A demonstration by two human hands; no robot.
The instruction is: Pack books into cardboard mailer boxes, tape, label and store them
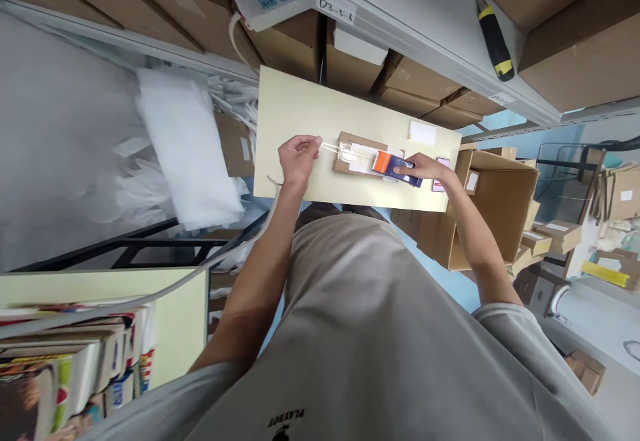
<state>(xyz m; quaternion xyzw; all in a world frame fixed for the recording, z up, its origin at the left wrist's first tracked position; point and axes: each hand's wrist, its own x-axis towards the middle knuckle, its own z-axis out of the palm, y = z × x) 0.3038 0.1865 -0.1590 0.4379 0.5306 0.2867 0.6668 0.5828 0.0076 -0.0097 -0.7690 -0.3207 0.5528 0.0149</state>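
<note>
A small cardboard box (344, 162) lies on the pale yellow tabletop (295, 111), with a white label and shiny clear tape (345, 149) across its top. My left hand (300, 155) pinches the free end of the tape, left of the box. The strip stretches from those fingers to the box. My right hand (420, 166) is wrapped round a dark blue and orange tape dispenser (383, 162), which rests over the right part of the box and hides some of the label.
Beside my right wrist lies a phone (440, 174); a white paper slip (423, 133) is behind the box. A shelf holding a yellow-black cutter (495, 39) overhangs the back. An open carton (493, 207) stands right. White foam sheets (187, 147) and books (75, 367) are left.
</note>
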